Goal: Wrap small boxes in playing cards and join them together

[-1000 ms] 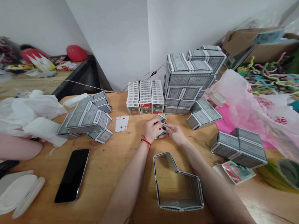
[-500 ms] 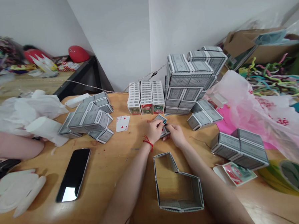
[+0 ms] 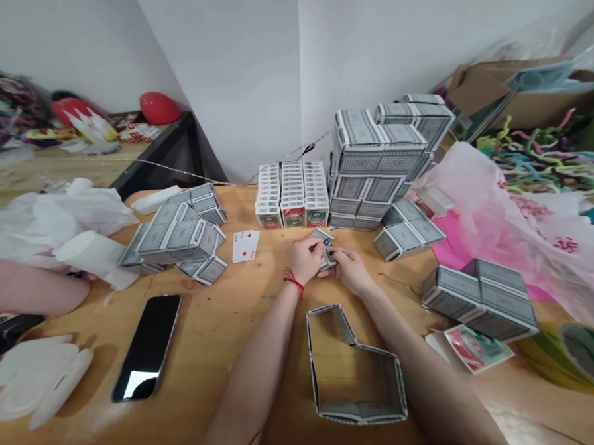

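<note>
My left hand (image 3: 305, 260), with a red string bracelet at the wrist, is closed with its fingertips pinched on small grey-backed playing cards (image 3: 321, 234). My right hand (image 3: 350, 270) grips the near right side of the same cards, its fingers bent. Both hands hide much of the cards, so their exact fold cannot be told. Between my forearms stands an open L-shaped frame of joined playing cards (image 3: 358, 418). Two loose face-up diamond cards (image 3: 245, 246) lie left of my hands.
Behind my hands stand rows of card boxes (image 3: 291, 196) and a tall stack of card-built blocks (image 3: 374, 168). More card blocks lie left (image 3: 178, 232) and right (image 3: 480, 299). A phone (image 3: 147, 346), a tape roll (image 3: 573, 354) and a pink plastic bag (image 3: 505, 205) are also on the table.
The whole view has shifted very slightly. Both hands stay at the same cards, with only tiny finger movement; nothing else has moved.
</note>
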A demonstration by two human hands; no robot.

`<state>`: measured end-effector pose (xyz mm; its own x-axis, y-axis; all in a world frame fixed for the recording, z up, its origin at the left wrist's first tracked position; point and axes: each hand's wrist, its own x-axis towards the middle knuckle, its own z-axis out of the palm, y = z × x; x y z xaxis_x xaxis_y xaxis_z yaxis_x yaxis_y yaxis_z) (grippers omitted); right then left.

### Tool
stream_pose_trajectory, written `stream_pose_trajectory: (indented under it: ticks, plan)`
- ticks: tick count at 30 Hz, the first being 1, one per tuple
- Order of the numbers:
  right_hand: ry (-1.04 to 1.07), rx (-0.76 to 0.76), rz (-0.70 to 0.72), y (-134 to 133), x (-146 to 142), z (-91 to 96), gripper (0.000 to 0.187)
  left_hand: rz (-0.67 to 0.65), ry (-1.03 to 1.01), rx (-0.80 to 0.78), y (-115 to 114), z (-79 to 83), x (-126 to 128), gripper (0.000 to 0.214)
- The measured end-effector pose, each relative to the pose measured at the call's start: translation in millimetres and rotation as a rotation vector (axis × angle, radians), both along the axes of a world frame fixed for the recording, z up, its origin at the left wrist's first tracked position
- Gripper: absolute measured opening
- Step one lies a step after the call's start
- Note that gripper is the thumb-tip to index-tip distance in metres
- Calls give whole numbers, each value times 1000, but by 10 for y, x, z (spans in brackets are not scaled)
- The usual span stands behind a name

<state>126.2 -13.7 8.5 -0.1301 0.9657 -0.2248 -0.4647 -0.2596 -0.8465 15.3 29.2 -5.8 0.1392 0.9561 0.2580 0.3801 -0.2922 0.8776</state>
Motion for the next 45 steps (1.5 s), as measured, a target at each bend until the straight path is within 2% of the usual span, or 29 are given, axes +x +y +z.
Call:
stream_pose_trajectory:
  ticks: [10,16,19,23,26,29,34,39,45]
  plan:
    - [93,81,110,-64,-43,77,15,-11,-39,-93,68,40,-82,17]
    - [69,116,129,-62,-51,58,20,10,-60,-2,50,62,-92,15]
    - [-55,147,43,-36,-48,2,21,53,-106,68,37,69,-83,16]
    - [-381,224,-261,3,16,-95,26,33,-123,211,-7,103,-54,17]
    - [-705,371,-447,-2,81,-112,23,-20,-57,338,-50,136,-39,14]
    - [-924,502,-477,-31,109,-88,23,-26,27,421,-80,151,-44,11]
    - [-1048,578,-490,-60,103,-67,25,7,104,473,-96,133,-69,11]
    - [-1072,559,-501,-59,119,-75,25,16,123,484,-101,123,-57,12]
    - [-1003,536,-496,-47,119,-100,24,6,94,444,-118,119,-59,18]
